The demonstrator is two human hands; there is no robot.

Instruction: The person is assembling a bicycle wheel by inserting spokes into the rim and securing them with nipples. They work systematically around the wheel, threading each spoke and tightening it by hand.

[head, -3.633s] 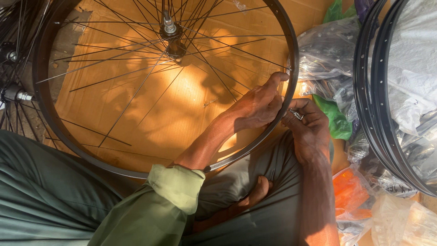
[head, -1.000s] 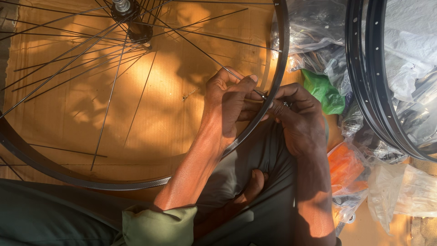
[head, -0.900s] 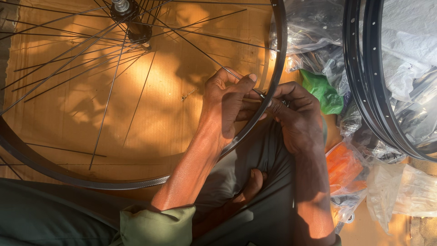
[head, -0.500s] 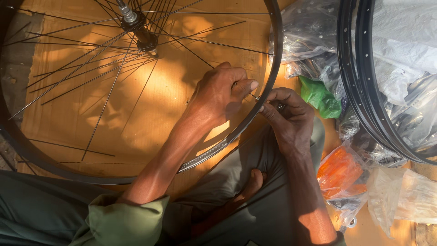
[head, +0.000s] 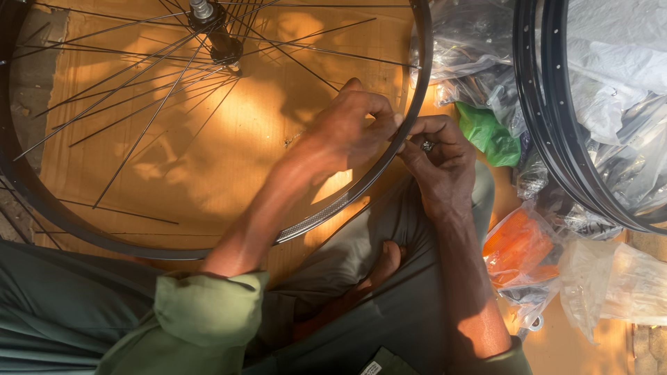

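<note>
A black bicycle wheel rim [head: 326,212] with thin steel spokes [head: 146,125] and a hub [head: 224,45] lies on brown cardboard [head: 208,167] in front of me. My left hand [head: 344,135] reaches across the inside of the rim, its fingers pinched at the rim's right edge. On the outside of that same spot, my right hand [head: 441,170] has its fingers closed around a small shiny metal piece [head: 426,146]. The two hands almost touch across the rim. What the left fingertips pinch is hidden.
A second black rim [head: 556,139] stands at the right over clear plastic bags [head: 625,278]. A green bag [head: 490,132] and an orange packet [head: 517,246] lie beside my right arm. My bare foot [head: 379,271] and crossed legs are under the wheel's near edge.
The hub and rim have shifted right in the view. Both hands stay at the same spot on the rim, the left fingers now curled tighter against it.
</note>
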